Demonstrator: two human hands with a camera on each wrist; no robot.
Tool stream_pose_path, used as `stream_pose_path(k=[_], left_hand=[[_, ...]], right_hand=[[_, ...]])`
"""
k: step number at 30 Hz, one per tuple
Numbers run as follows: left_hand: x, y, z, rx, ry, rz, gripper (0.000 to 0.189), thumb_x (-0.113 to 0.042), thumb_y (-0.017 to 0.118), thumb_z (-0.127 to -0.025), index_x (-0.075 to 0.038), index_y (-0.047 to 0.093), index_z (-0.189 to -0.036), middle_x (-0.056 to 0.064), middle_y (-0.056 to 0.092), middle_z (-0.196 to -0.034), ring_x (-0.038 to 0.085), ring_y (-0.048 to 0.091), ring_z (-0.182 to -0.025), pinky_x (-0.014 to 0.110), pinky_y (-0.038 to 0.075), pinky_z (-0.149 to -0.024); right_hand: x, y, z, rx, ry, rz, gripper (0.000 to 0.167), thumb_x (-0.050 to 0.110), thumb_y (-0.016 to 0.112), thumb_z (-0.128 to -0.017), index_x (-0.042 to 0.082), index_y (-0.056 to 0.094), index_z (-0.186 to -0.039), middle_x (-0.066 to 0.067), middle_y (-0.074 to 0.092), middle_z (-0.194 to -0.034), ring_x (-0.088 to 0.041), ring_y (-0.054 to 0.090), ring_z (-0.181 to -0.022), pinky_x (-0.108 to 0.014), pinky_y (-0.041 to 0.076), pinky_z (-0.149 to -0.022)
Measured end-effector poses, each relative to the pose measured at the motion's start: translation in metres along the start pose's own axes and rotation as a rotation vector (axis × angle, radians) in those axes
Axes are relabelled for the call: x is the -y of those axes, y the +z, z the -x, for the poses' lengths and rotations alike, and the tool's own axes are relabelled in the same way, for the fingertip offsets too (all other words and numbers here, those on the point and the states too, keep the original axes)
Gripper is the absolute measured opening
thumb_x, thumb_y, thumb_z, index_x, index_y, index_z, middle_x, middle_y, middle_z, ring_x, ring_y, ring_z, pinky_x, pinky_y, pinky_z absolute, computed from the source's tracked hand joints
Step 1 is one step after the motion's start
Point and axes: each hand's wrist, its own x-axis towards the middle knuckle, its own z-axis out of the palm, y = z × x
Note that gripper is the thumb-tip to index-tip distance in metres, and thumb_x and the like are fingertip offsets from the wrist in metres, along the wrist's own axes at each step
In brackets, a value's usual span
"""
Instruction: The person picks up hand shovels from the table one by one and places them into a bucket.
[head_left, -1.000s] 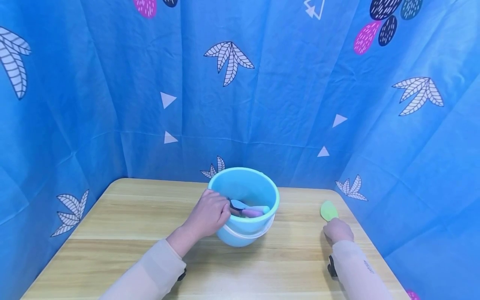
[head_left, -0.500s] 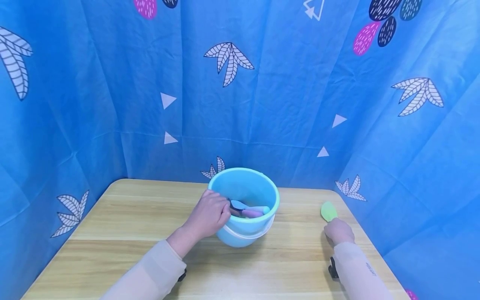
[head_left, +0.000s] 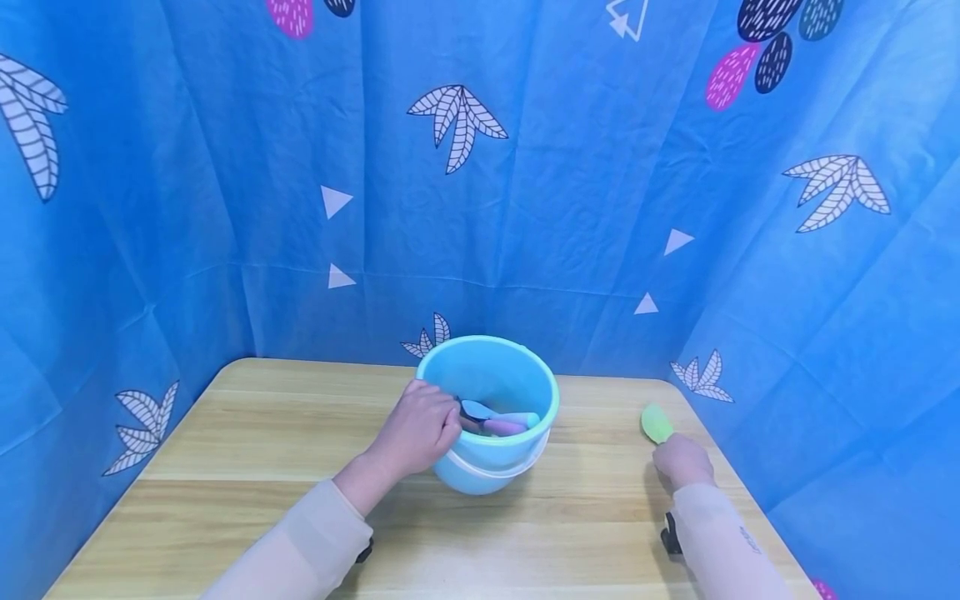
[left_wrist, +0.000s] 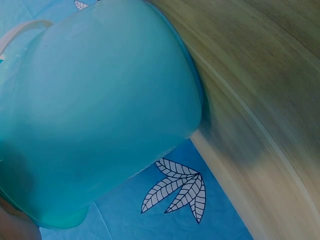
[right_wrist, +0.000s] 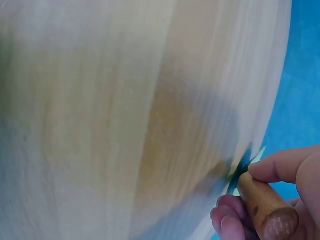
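Note:
A light blue bucket stands on the table, its white handle hanging down along the front. My left hand grips the bucket's left rim with curled fingers; in the left wrist view the bucket wall fills much of the picture. Inside lie a few utensils, among them a light blue one and a purple one; their lower parts are hidden. At the table's right side my right hand holds a green-headed spatula. Its wooden handle sits between thumb and fingers in the right wrist view.
The wooden table has rounded back corners. A blue patterned curtain hangs close behind its back edge and along both sides. The right hand is near the table's right edge.
My right hand has shifted very slightly to the right and the spatula with it. The left hand and the bucket have stayed in place.

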Motion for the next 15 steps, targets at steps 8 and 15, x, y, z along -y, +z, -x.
stream_pose_path(k=[8,15], left_hand=[[0.0008,0.0014,-0.0003,0.009,-0.003,-0.007,0.029,-0.019,0.048,-0.094,-0.025,0.048,-0.065,-0.015,0.043,-0.062,0.011,0.045,-0.07,0.037,0.038,-0.084],[0.0007,0.0013,-0.0004,0.02,-0.01,-0.011,0.03,-0.02,0.047,-0.094,-0.025,0.047,-0.065,-0.014,0.043,-0.062,0.012,0.046,-0.072,0.038,0.038,-0.085]], right_hand=[[0.0007,-0.0039,-0.0008,0.003,-0.024,0.032,0.028,0.007,0.04,-0.091,-0.01,0.062,-0.095,-0.021,0.06,-0.087,-0.033,0.057,-0.075,-0.044,0.049,-0.064],[-0.0039,-0.0067,-0.0024,-0.038,-0.067,0.029,0.035,0.01,0.037,-0.097,-0.015,0.06,-0.104,-0.023,0.062,-0.088,-0.033,0.059,-0.075,-0.045,0.05,-0.062]])
